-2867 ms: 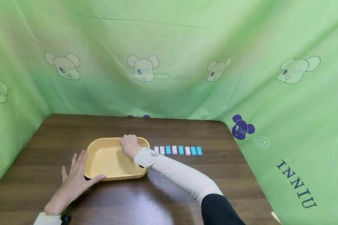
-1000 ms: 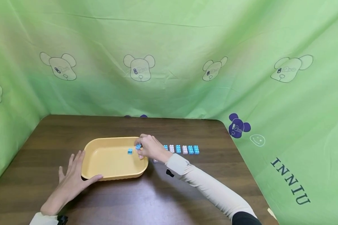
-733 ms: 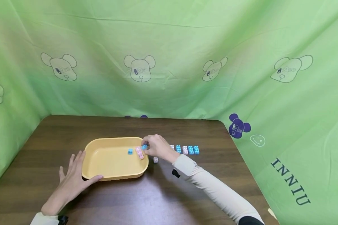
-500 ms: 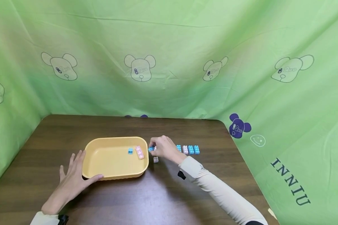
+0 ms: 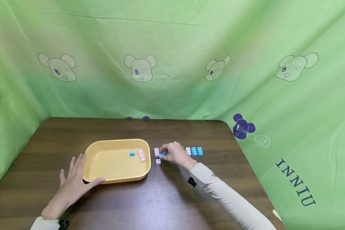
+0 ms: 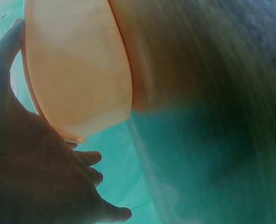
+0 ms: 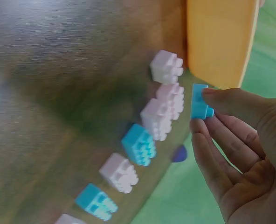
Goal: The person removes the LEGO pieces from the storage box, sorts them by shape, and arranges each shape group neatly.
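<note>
My right hand (image 5: pixel 176 155) pinches a small blue toy building brick (image 7: pixel 199 100) between thumb and fingertips. It hovers over a row of bricks just right of the yellow tray (image 5: pixel 112 169), hiding part of the row. A small pink brick (image 5: pixel 158 162) lies in front of the row's left end, below a longer pink brick (image 5: pixel 156 152). Inside the tray lie a small blue brick (image 5: pixel 132 153) and long pink pieces (image 5: pixel 141 155). With fingers spread, my left hand (image 5: pixel 72 190) rests against the tray's near left corner, thumb along the rim.
The row continues rightward with a pink brick (image 5: pixel 188 151) and blue bricks (image 5: pixel 200 151). Everything stands on a dark wooden table (image 5: pixel 126 207). A green printed curtain (image 5: pixel 172 95) encloses its back and sides.
My right hand, first in the tray behind its own forearm, has come out with the blue brick and moved right over the row. A small pink brick now shows on the table. My left hand stays put.
</note>
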A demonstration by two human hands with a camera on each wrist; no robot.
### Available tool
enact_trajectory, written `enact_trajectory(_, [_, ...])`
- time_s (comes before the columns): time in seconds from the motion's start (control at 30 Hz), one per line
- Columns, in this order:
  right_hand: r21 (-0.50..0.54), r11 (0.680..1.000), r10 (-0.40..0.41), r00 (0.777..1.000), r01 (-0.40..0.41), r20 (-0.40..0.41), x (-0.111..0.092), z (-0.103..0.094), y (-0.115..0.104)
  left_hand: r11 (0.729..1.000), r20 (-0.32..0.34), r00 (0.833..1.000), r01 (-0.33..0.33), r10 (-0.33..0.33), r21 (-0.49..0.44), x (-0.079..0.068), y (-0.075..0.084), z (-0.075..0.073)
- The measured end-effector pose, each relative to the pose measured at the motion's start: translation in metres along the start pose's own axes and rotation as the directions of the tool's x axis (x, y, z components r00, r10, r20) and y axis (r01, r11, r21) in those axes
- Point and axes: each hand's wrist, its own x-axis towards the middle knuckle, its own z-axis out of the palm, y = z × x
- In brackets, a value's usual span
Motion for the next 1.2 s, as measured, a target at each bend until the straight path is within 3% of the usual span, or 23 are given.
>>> enact_trajectory(0.3, [0.023,1.000,0.011,0.999,-0.013,0.051,-0.010,0.013,0.012,1.000,0.001,1.000,0.002,-0.002,-0.004,0.000,0.000,0.000])
enact_trajectory(0.7, [0.055,0.998,0.031,0.999,-0.033,0.043,-0.012,0.022,0.019,1.000,0.005,1.000,0.005,-0.004,-0.018,-0.001,0.001,0.000])
enact_trajectory(0.87, [0.049,0.999,0.018,0.999,-0.020,0.030,-0.014,0.023,0.019,1.000,0.004,1.000,0.004,-0.004,-0.014,-0.001,0.001,0.000])
enact_trajectory(1.2, [0.076,0.994,0.078,0.997,-0.077,-0.012,-0.017,0.014,0.015,1.000,0.006,1.000,0.010,-0.010,-0.024,-0.001,0.001,0.000])
